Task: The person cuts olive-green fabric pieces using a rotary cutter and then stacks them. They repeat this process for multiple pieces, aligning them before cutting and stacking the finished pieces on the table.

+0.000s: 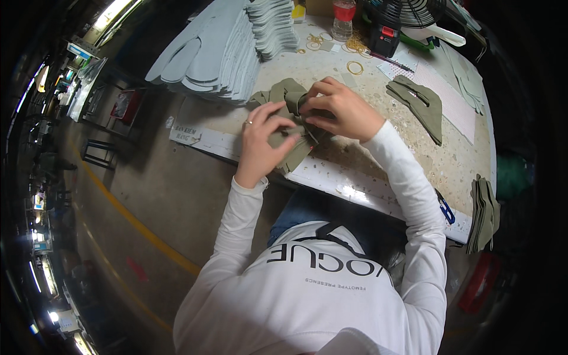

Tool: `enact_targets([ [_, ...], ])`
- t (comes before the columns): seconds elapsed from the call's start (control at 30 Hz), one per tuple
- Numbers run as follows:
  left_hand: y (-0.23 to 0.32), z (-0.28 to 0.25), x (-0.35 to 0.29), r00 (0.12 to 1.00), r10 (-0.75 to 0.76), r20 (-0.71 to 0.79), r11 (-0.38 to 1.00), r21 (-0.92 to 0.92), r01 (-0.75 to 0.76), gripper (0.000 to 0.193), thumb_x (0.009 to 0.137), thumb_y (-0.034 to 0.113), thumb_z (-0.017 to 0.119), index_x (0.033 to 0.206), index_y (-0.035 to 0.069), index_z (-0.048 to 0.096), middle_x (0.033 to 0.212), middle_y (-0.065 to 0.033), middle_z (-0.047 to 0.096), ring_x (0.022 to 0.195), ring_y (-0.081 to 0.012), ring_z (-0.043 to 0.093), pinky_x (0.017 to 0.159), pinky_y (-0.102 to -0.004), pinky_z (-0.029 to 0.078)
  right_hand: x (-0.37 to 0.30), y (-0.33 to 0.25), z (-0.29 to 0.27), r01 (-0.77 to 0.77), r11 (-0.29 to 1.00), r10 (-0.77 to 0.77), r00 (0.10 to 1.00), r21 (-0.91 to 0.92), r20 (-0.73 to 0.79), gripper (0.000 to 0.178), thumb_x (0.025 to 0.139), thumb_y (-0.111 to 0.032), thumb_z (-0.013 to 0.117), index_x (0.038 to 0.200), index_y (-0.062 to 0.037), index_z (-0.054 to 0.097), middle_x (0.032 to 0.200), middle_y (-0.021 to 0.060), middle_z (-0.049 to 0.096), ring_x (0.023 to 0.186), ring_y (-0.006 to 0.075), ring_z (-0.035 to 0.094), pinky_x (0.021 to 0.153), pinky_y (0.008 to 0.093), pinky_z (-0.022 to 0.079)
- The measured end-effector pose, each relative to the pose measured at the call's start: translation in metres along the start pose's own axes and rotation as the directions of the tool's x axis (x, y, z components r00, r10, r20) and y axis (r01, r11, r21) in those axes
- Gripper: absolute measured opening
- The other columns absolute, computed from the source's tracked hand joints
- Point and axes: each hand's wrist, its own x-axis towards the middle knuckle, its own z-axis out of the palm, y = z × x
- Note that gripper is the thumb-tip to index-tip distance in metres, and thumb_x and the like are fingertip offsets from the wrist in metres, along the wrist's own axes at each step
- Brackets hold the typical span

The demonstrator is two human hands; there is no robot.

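Note:
Olive-green cut fabric pieces (pixel 297 158) lie in a crumpled heap at the front left of the table, under both my hands. My right hand (pixel 343 111) pinches a folded, raised part of the olive fabric, its fingertips partly hidden in the folds. Over the near left side of the same fabric, my left hand (pixel 264 137) is curved with thumb and fingers apart, a ring on one finger. Whether its fingertips touch the cloth is hard to see. Another olive fabric piece (pixel 423 109), with a slit in it, lies flat to the right.
Tall stacks of pale grey cut pieces (pixel 219 65) stand at the back left. Behind are rubber bands (pixel 355 67), a bottle (pixel 344 23), a pen (pixel 391 61) and a black fan (pixel 408 12). Blue thread snips (pixel 445 208) and hanging olive pieces (pixel 484 216) are at the right edge.

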Motion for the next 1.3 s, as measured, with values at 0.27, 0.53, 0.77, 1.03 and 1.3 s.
enact_targets([
  [0.27,0.000,-0.016,-0.001,0.920,-0.172,-0.353,0.985,-0.048,0.166,0.010,0.085,0.005,0.065,0.094,0.001,0.064,0.094,-0.0138,0.065,0.088,-0.0306,0.063,0.078,-0.0388,0.050,-0.027,0.025,0.010,-0.171,0.980,0.179,0.981,0.107,-0.071,0.035,0.085,-0.019,0.069,0.117,-0.0083,0.062,0.110,0.0154,0.056,0.106,0.0341,0.056,0.090,0.0399,0.047],
  [0.53,0.030,0.039,-0.033,0.980,-0.174,0.099,0.948,0.287,0.139,0.086,0.073,0.032,0.079,0.148,0.017,0.038,0.152,-0.0071,0.036,0.143,-0.0328,0.027,0.115,-0.0511,0.024,-0.051,0.033,0.054,-0.169,0.964,0.217,0.947,0.204,-0.239,0.044,0.097,-0.021,0.045,0.138,-0.0043,0.048,0.135,0.0217,0.044,0.123,0.0379,0.047,0.105,0.0415,0.036],
  [0.77,-0.010,0.038,-0.017,0.945,-0.279,-0.171,0.959,-0.097,0.266,0.066,0.077,0.033,0.079,0.132,0.007,0.054,0.122,-0.0148,0.063,0.113,-0.0324,0.060,0.099,-0.0400,0.045,-0.056,0.042,0.056,-0.191,0.975,0.221,0.899,0.115,-0.379,0.048,0.103,-0.029,0.035,0.141,-0.0004,0.044,0.141,0.0217,0.040,0.125,0.0344,0.045,0.104,0.0423,0.037],
  [1.03,-0.004,0.004,-0.018,0.730,-0.297,0.616,-0.586,-0.721,0.370,0.048,0.089,0.036,0.070,0.124,0.004,0.061,0.117,-0.0065,0.067,0.101,-0.0159,0.066,0.094,-0.0312,0.051,-0.063,0.072,0.067,-0.263,0.948,0.317,0.849,0.182,-0.424,0.056,0.105,-0.040,0.027,0.141,0.0006,0.042,0.140,0.0196,0.042,0.122,0.0312,0.047,0.102,0.0398,0.039],
  [1.3,0.025,0.020,-0.021,0.587,-0.266,0.765,-0.531,-0.624,0.573,0.051,0.085,0.032,0.074,0.124,0.002,0.060,0.119,-0.0082,0.066,0.103,-0.0168,0.065,0.093,-0.0313,0.051,-0.076,0.098,0.074,-0.268,0.797,0.474,0.834,0.542,-0.283,0.055,0.105,-0.039,0.030,0.140,0.0008,0.044,0.139,0.0180,0.044,0.118,0.0265,0.050,0.099,0.0373,0.042],
])
